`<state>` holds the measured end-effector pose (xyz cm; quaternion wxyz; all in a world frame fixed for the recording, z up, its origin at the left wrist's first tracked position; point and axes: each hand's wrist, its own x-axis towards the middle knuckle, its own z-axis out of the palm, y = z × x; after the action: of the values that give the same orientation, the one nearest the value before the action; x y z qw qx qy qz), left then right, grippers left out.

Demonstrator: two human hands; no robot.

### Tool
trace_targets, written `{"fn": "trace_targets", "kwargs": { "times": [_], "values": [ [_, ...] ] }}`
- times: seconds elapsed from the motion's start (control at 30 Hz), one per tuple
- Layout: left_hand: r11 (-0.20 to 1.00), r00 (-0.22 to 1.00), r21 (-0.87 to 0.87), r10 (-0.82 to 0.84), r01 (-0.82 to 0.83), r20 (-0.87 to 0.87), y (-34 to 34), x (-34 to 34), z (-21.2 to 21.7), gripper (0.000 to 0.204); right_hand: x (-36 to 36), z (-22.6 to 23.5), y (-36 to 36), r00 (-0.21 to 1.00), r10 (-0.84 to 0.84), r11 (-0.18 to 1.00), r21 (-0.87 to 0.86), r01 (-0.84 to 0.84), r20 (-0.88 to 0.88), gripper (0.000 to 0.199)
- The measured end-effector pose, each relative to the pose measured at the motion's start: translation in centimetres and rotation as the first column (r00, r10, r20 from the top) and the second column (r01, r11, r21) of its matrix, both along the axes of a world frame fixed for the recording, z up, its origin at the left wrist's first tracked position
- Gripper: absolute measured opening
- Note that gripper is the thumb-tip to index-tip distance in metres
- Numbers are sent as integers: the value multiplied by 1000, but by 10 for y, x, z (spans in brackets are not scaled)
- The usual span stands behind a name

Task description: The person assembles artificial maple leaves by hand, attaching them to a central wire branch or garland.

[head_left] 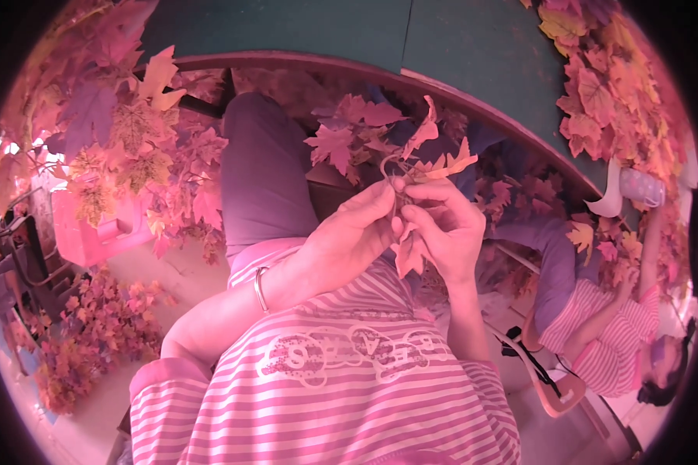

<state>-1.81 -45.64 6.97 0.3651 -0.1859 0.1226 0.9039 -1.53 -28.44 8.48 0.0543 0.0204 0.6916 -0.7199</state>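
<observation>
In front of my body, over my lap, both hands meet at the thin stem of an artificial maple leaf garland point(427, 130). My left hand point(357, 222), with a bracelet on its wrist, is closed with its fingertips pinching the stem. Close beside it, my right hand point(447, 225) pinches the same stem between thumb and fingers. Leaves stick up above my fingertips, and a single maple leaf point(411, 254) hangs below them. More leaves point(349, 132) spread to the left of the stem, near the table's edge. The exact spot between the fingertips is partly hidden.
A green table point(302, 31) with a curved edge lies ahead. Leaf garlands hang at the left point(132, 124) and right point(597, 85). A pink plastic stool point(93, 232) stands left, above a leaf heap point(93, 333) on the floor. Another person point(597, 333) sits at the right, handling leaves.
</observation>
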Motion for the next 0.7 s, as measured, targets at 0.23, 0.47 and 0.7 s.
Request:
{"fn": "trace_targets", "kwargs": {
  "times": [0.23, 0.47, 0.7],
  "values": [
    [999, 999, -33, -12, 10, -48, 6, 5, -3, 26, 11, -11, -8, 936, -18, 938, 319, 138, -351, 17],
    [998, 997, -50, -40, 37, -68, 9, 7, -4, 26, 15, -10, -12, 961, -57, 919, 362, 156, -269, 13],
    [982, 996, -185, 19, -35, -89, 9, -2, 0, 25, -11, -1, 8, 990, -4, 997, -77, 15, 139, 15]
  ]
}}
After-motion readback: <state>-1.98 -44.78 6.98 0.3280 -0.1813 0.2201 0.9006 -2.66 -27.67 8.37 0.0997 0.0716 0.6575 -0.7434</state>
